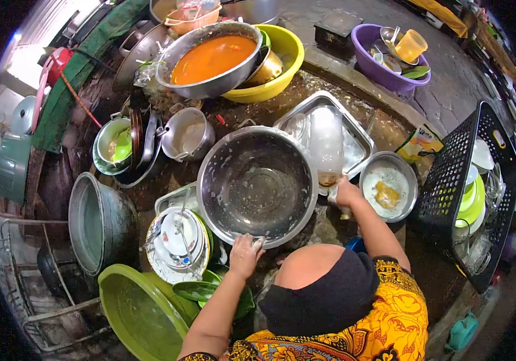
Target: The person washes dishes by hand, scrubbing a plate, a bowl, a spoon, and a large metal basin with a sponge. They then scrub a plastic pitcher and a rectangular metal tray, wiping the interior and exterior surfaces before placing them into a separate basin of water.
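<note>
A large, wet metal basin (258,186) stands in the middle with suds spots inside. My left hand (245,256), soapy, has its fingers curled over the basin's near rim. To the right, my right hand (346,195) closes at the near end of a clear container (327,141), which lies over a rectangular metal tray (359,129). Something small and yellowish (346,213) shows under that hand, too hidden to identify. Right of it sits a metal bowl (413,195) of sudsy water with a yellow sponge (387,195).
Stacked plates (177,240) and a green tub (144,313) are at lower left, pots (187,133) at left. Orange liquid fills a basin (213,57) over a yellow tub (291,51). A purple tub (390,75) and black crate (450,174) stand right.
</note>
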Demonstrator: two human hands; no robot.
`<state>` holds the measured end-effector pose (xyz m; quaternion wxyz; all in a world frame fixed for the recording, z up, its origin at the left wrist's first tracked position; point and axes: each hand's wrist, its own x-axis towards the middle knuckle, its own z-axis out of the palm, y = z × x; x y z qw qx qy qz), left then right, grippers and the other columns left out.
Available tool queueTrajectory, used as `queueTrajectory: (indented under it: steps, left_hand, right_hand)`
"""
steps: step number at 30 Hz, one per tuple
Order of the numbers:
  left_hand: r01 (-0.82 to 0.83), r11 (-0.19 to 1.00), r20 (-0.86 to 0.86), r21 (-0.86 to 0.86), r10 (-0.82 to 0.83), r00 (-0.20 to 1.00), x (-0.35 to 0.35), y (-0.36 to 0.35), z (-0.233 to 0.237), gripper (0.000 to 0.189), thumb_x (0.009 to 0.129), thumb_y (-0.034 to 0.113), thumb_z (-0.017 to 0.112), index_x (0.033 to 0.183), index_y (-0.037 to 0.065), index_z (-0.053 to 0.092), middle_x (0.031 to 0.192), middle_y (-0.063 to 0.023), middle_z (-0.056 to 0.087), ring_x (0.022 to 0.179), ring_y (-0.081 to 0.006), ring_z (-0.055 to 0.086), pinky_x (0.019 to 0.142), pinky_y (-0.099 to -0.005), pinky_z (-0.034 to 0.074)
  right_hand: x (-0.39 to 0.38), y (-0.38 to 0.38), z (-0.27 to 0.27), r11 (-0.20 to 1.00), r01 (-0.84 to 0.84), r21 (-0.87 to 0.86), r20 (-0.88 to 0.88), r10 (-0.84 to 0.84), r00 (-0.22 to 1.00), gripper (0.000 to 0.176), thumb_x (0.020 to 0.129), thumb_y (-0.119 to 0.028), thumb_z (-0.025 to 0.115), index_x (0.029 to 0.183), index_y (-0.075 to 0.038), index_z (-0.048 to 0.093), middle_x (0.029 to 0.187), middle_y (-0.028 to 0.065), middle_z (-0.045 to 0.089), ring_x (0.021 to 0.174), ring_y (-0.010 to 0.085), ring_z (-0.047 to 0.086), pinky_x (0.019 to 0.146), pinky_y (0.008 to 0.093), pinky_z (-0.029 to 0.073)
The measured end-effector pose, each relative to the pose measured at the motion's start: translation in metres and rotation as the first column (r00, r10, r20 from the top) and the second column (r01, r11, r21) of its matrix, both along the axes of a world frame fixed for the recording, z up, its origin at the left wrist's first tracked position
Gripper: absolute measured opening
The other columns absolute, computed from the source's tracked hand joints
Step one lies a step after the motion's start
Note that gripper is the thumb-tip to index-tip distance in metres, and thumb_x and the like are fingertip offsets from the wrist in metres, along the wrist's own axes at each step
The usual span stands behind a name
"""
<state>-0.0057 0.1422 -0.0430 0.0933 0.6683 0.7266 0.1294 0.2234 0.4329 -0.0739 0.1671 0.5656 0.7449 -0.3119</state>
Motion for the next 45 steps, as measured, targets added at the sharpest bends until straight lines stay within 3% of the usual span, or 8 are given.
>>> queueTrajectory:
  steps: [4, 6, 12, 17, 21, 27, 36, 45]
  left_hand:
    - [-0.019, 0.999, 0.039, -0.03, 0.02, 0.999, -0.006, -0.017, -0.006, 0.04, 0.069, 0.015, 0.068, 0.108, 0.014, 0.061, 0.097, -0.0109, 0.054, 0.094, -0.0307, 0.051, 0.085, -0.0422, 0.041]
    - [-0.027, 0.999, 0.055, -0.041, 0.03, 0.998, -0.002, -0.026, -0.004, 0.04, 0.069, 0.014, 0.068, 0.109, 0.014, 0.06, 0.099, -0.0113, 0.055, 0.096, -0.0307, 0.051, 0.086, -0.0429, 0.041]
    - [0.048, 0.991, 0.099, -0.127, -0.036, 0.994, 0.014, -0.046, 0.001, 0.035, 0.074, 0.021, 0.065, 0.106, 0.01, 0.06, 0.105, -0.0131, 0.056, 0.107, -0.031, 0.049, 0.095, -0.0425, 0.037]
    - [0.052, 0.989, 0.125, -0.141, -0.034, 0.992, 0.019, -0.059, 0.003, 0.04, 0.079, 0.032, 0.061, 0.112, 0.008, 0.057, 0.115, -0.0152, 0.054, 0.114, -0.0327, 0.046, 0.1, -0.0439, 0.033]
    - [-0.051, 0.985, 0.264, -0.164, 0.093, 0.96, 0.014, -0.056, 0.008, 0.041, 0.081, 0.029, 0.06, 0.116, 0.01, 0.054, 0.12, -0.0149, 0.05, 0.114, -0.0322, 0.046, 0.099, -0.0434, 0.033]
    - [-0.18, 0.973, 0.305, -0.146, 0.218, 0.927, 0.006, -0.042, 0.023, 0.039, 0.082, 0.024, 0.059, 0.117, 0.009, 0.052, 0.124, -0.0164, 0.047, 0.113, -0.0348, 0.045, 0.098, -0.0437, 0.035]
    - [-0.184, 0.978, 0.365, -0.096, 0.207, 0.908, 0.003, -0.038, 0.016, 0.032, 0.083, 0.02, 0.059, 0.113, 0.008, 0.055, 0.125, -0.0173, 0.045, 0.109, -0.0348, 0.049, 0.094, -0.0409, 0.04]
    - [-0.352, 0.925, 0.458, 0.14, 0.255, 0.852, -0.037, 0.057, 0.059, 0.058, 0.076, 0.005, 0.058, 0.13, 0.011, 0.039, 0.131, -0.0178, 0.038, 0.117, -0.037, 0.042, 0.098, -0.0397, 0.037]
  right_hand:
    - [0.02, 0.002, -0.03, 0.928, -0.315, 0.2, -0.038, 0.329, 0.944, 0.066, 0.068, -0.044, 0.063, 0.119, -0.005, 0.05, 0.112, 0.0146, 0.059, 0.097, 0.0338, 0.059, 0.085, 0.0386, 0.046]
    - [0.008, 0.014, 0.043, 0.929, -0.335, -0.155, -0.195, 0.303, 0.933, 0.068, 0.067, -0.043, 0.063, 0.122, -0.006, 0.048, 0.107, 0.0139, 0.061, 0.09, 0.0325, 0.061, 0.08, 0.0388, 0.047]
    - [-0.057, 0.064, 0.055, 0.983, -0.035, -0.181, -0.796, -0.126, 0.592, 0.069, 0.075, -0.044, 0.061, 0.128, -0.004, 0.043, 0.118, 0.0132, 0.055, 0.11, 0.0215, 0.051, 0.093, 0.0336, 0.04]
    - [-0.155, 0.104, -0.01, 0.896, 0.269, -0.352, -0.739, -0.443, 0.508, 0.082, 0.076, -0.044, 0.064, 0.139, -0.011, 0.023, 0.138, 0.019, 0.033, 0.127, 0.0323, 0.032, 0.095, 0.0473, 0.035]
    - [-0.186, 0.145, -0.06, 0.753, 0.508, -0.418, -0.508, -0.658, 0.556, 0.085, 0.071, -0.042, 0.072, 0.134, -0.007, 0.029, 0.128, 0.017, 0.042, 0.099, 0.0316, 0.055, 0.069, 0.0468, 0.05]
    - [-0.193, 0.176, -0.077, 0.908, 0.39, -0.151, -0.276, -0.418, 0.866, 0.083, 0.067, -0.056, 0.069, 0.121, 0.003, 0.048, 0.123, 0.0173, 0.051, 0.105, 0.0326, 0.053, 0.081, 0.0482, 0.046]
    - [-0.183, 0.132, -0.014, 0.844, 0.443, -0.302, -0.471, -0.536, 0.701, 0.068, 0.071, -0.046, 0.068, 0.115, 0.003, 0.051, 0.111, 0.0165, 0.058, 0.103, 0.0285, 0.054, 0.084, 0.0373, 0.043]
    - [-0.138, 0.046, 0.102, 0.915, -0.121, 0.385, -0.621, 0.353, 0.7, 0.061, 0.062, -0.03, 0.073, 0.113, -0.008, 0.05, 0.103, 0.0177, 0.059, 0.094, 0.0314, 0.058, 0.084, 0.0365, 0.045]
